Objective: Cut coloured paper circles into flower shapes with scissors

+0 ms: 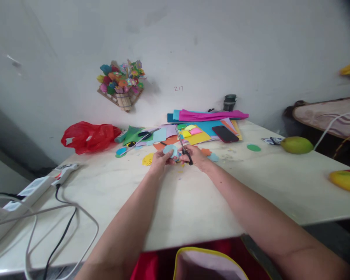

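Left hand [161, 158] pinches light-blue paper flower [170, 150], probably to steady it; right hand [196, 156] grips scissors [182, 143] by the handles, blades pointing up and away, likely to keep them off the petals. Flower sits between the hands, just left of the scissors; can't tell if right hand touches it. Coloured sheets [206, 128] lie beyond, presumably for easy reach.
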The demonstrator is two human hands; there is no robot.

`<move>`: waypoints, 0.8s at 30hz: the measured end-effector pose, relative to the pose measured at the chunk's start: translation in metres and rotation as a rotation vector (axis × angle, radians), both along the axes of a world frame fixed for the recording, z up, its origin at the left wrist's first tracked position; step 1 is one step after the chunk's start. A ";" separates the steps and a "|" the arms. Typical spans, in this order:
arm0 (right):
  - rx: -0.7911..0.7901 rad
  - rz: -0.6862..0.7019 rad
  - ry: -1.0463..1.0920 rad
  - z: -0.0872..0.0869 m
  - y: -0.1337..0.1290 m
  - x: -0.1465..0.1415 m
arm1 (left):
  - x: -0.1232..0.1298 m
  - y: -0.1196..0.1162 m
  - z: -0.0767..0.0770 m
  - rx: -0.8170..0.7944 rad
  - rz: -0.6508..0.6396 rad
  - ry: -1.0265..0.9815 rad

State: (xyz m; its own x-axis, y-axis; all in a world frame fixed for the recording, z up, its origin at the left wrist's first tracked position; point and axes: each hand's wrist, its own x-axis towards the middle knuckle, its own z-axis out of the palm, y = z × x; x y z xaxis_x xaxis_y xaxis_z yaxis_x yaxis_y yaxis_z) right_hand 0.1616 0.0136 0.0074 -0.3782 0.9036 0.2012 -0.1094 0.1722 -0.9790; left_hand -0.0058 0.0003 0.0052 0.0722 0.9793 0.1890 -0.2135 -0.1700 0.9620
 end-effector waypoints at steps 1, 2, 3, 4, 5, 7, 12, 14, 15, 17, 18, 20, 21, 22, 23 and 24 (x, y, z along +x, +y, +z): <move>-0.004 -0.006 -0.033 0.000 0.000 0.002 | 0.000 0.000 0.001 0.012 0.018 -0.002; -0.011 -0.014 -0.076 0.001 0.000 0.003 | 0.000 0.001 0.001 0.024 0.033 -0.011; -0.023 -0.024 -0.119 0.001 0.000 0.005 | -0.001 0.001 0.002 0.037 0.041 -0.025; -0.036 -0.031 -0.155 0.002 0.000 0.007 | -0.001 0.002 0.003 0.049 0.039 -0.037; -0.045 -0.030 -0.179 0.002 -0.001 0.008 | -0.001 0.002 0.003 0.060 0.032 -0.045; -0.047 0.000 -0.198 0.002 0.000 0.011 | -0.002 0.003 0.004 0.066 0.021 -0.047; 0.003 0.112 -0.243 0.000 0.003 0.016 | -0.006 0.005 0.002 -0.012 0.041 -0.071; 0.002 0.145 -0.284 0.000 0.006 0.019 | -0.007 0.005 0.001 -0.037 0.023 -0.092; -0.002 0.158 -0.303 -0.001 0.007 0.020 | -0.007 0.005 0.001 -0.042 0.013 -0.106; -0.008 0.177 -0.331 -0.001 0.008 0.022 | -0.007 0.005 0.000 -0.042 -0.001 -0.138; -0.010 0.182 -0.342 -0.001 0.009 0.022 | -0.007 0.004 0.001 -0.041 0.000 -0.154; -0.008 0.182 -0.365 0.000 0.009 0.023 | -0.006 0.003 0.001 -0.042 0.005 -0.177; -0.002 0.178 -0.378 0.000 0.009 0.023 | -0.006 0.002 0.001 -0.044 0.002 -0.182; 0.002 0.170 -0.392 0.000 0.008 0.022 | -0.006 0.002 0.001 -0.046 -0.003 -0.184; 0.004 0.158 -0.403 0.000 0.008 0.022 | -0.006 0.002 0.001 -0.049 -0.006 -0.183; 0.003 0.148 -0.412 0.000 0.007 0.022 | -0.006 0.002 0.001 -0.051 -0.010 -0.182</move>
